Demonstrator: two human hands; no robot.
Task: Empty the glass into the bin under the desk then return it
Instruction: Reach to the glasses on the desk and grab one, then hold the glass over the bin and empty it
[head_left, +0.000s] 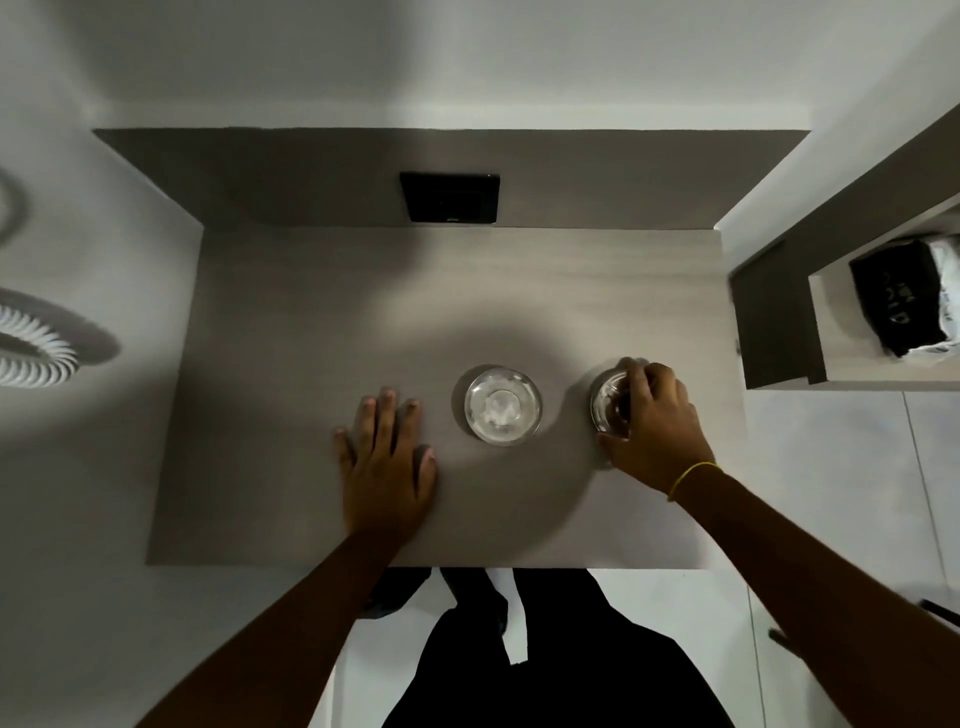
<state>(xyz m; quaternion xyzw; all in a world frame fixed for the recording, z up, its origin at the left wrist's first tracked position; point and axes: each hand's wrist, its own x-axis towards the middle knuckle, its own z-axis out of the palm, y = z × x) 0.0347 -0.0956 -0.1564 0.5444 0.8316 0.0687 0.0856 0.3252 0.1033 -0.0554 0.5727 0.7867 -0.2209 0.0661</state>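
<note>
Two clear glasses stand on the grey desk (311, 322), seen from above. The middle glass (502, 405) holds something white and crumpled, and no hand touches it. My right hand (657, 423) is wrapped around the right glass (608, 402), which has brownish traces inside; the fingers cover its right side and rim. My left hand (387, 457) lies flat on the desk with fingers spread, to the left of the middle glass and apart from it. No bin shows; the space under the desk is hidden by the desktop.
A black wall plate (451, 197) sits on the back panel above the desk. To the right is an open shelf (779, 332) holding a black and white package (906, 301). A white ring-shaped object (31, 348) is on the left wall. My dark-clothed legs stand at the desk's front edge.
</note>
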